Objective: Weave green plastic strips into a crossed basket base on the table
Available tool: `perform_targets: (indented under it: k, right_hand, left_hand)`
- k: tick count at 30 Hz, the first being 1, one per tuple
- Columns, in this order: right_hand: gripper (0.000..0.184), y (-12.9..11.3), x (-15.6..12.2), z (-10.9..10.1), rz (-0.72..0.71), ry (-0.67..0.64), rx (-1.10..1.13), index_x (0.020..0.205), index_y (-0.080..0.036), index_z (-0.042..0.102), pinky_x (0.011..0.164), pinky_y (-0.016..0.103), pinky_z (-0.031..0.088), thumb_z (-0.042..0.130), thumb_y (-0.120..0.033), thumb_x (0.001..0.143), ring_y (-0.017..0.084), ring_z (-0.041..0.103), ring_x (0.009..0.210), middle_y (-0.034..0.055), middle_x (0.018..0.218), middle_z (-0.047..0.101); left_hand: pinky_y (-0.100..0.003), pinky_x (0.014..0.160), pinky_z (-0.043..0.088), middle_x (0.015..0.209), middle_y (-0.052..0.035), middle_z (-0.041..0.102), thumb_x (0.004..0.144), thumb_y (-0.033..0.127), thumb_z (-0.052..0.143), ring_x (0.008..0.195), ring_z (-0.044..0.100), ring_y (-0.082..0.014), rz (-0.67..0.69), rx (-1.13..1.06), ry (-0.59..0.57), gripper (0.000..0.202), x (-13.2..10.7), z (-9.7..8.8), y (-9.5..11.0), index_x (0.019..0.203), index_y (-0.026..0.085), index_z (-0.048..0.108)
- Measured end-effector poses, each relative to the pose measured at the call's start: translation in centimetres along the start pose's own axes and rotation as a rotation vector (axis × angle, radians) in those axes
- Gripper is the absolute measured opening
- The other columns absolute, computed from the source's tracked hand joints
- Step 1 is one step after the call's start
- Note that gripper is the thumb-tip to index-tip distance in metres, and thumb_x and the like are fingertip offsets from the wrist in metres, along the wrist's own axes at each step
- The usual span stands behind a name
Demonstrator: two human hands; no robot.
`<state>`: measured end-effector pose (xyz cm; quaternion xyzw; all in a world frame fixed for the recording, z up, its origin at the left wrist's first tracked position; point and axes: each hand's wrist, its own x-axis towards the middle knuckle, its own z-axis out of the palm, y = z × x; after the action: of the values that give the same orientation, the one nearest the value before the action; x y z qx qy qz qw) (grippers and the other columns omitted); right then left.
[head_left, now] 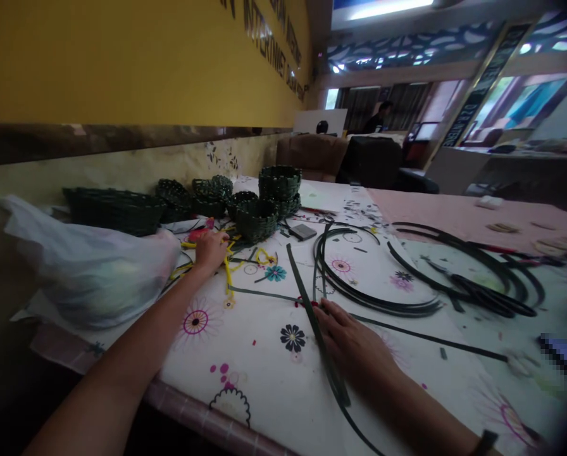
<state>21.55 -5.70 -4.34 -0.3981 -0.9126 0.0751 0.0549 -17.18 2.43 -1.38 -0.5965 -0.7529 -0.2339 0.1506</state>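
My left hand (211, 248) rests at the far side of the floral tablecloth (259, 373), with its fingers over tangled yellow strips (227, 269) next to a small red item (197, 235). My right hand (354, 342) lies flat on a long dark green strip (312, 310), which runs under its fingers toward the table's near edge. To the right of that hand, coils of dark green strips (373, 297) lie loose. Woven dark green baskets (257, 218) stand in a cluster beyond my left hand, one stacked on another.
A bulging white plastic bag (91, 259) lies at the table's left, against a yellow wall (122, 63). A dark flat object (302, 232) sits near the baskets. More dark strips (473, 272) cover the right side, beside a pink cloth (454, 212). Armchairs (312, 155) and a distant person (378, 118) stand beyond.
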Motion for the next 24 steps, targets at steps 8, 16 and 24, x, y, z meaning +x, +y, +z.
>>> perform_targets:
  k: [8,16,24]
  right_hand:
    - [0.049,-0.5,-0.1,-0.8,0.053,0.009,0.051,0.140,-0.018,0.049,0.114,0.041,0.034,0.049,-0.034,0.094,0.027,0.034,0.140,0.0117,0.151,0.039]
    - [0.053,-1.0,-0.3,-2.0,0.093,0.006,0.081,0.142,-0.016,0.045,0.114,0.043,0.032,0.050,-0.038,0.094,0.028,0.033,0.140,0.0141,0.151,0.038]
    - [0.053,-0.7,-0.4,-1.9,0.048,0.056,0.091,0.141,-0.014,0.046,0.112,0.043,0.034,0.053,-0.038,0.094,0.029,0.036,0.138,0.0173,0.148,0.041]
  left_hand:
    - [-0.040,0.094,0.041,0.096,-0.0098,0.061,0.090,0.025,0.048,0.098,0.053,-0.0252,0.357,-0.192,-0.055,0.025,-0.5,1.3,6.5,0.096,0.016,0.071]
    - [-0.039,0.098,0.042,0.112,-0.0099,0.059,0.089,0.018,0.051,0.108,0.051,-0.0228,0.860,-0.433,-0.297,0.029,-0.8,5.1,16.6,0.115,0.021,0.065]
    - [-0.029,0.086,0.046,0.098,-0.0058,0.065,0.087,0.023,0.054,0.089,0.056,-0.0170,0.992,-0.521,-0.489,0.019,1.4,7.4,20.6,0.094,0.018,0.071]
